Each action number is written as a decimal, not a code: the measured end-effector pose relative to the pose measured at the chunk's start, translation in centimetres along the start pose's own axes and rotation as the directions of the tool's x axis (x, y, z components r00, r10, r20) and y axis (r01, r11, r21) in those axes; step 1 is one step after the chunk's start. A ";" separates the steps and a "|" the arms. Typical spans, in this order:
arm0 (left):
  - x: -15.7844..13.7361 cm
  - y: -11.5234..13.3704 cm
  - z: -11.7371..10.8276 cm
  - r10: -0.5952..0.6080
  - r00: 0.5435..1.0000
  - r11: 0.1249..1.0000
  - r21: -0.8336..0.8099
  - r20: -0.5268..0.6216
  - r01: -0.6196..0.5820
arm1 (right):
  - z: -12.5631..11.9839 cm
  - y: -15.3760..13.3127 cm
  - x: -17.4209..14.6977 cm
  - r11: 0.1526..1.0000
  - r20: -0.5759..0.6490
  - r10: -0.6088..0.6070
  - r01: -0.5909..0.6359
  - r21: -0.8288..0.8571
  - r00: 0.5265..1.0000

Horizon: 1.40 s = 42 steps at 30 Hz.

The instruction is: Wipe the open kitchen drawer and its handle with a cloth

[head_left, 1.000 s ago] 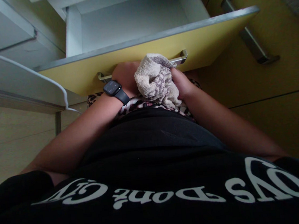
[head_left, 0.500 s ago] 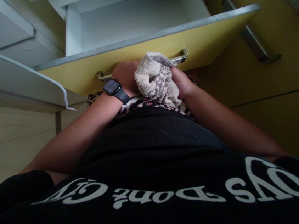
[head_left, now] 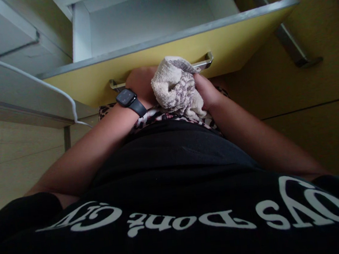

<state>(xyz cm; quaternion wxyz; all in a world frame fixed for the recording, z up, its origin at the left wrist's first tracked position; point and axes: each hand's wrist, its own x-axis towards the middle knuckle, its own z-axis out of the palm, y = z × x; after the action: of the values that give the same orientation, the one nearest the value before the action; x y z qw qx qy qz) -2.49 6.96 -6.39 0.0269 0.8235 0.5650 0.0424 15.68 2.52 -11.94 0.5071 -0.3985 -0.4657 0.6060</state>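
Observation:
A bunched terry cloth [head_left: 176, 88], off-white with grey-brown patches, is between my two hands in front of the drawer. My left hand [head_left: 142, 81] is closed on the cloth's left side, its fingers hidden behind it. From the right, my right hand [head_left: 205, 90] grips the cloth too, with most of its fingers out of sight under the folds. Just beyond the cloth is the metal handle [head_left: 204, 64] on the yellow front [head_left: 233, 41] of a pulled-out drawer. The cloth and my left hand cover the handle's middle.
The pulled-out drawer has a white inside [head_left: 146, 22]. To the right stand yellow cabinet fronts [head_left: 299, 89] with a long metal handle [head_left: 292, 45]. A white cable [head_left: 47, 86] hangs across the left. Pale floor tiles [head_left: 18, 159] show at lower left.
Hands and cloth have barely moved, rising very slightly in the picture. The view has shifted a little, so the drawer's right end sits slightly higher. Both hands keep their hold.

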 end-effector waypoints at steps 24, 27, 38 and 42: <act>0.0 -0.3 0.2 0.031 0.999 1.000 0.003 -0.006 -0.031 | 0.0 -0.1 -0.2 0.999 -0.011 0.031 -0.030 0.016 0.999; -0.2 0.0 -0.3 0.024 1.000 1.000 0.004 0.009 -0.024 | -0.1 -0.1 -0.1 1.000 -0.004 0.025 -0.025 0.010 1.000; -0.7 0.7 -1.1 0.016 0.999 1.000 0.000 0.046 -0.016 | 0.1 -0.4 -0.2 0.999 -0.021 0.046 -0.046 0.018 0.999; -0.4 0.3 -0.7 0.011 1.000 1.000 0.019 0.016 -0.011 | 0.2 -0.6 -0.3 0.998 -0.015 0.052 -0.052 0.018 0.999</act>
<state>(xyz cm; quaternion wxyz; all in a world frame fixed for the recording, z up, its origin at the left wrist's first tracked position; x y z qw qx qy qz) -2.37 6.47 -5.72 0.0233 0.8272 0.5606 0.0305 15.73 2.23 -11.30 0.4983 -0.4104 -0.4458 0.6200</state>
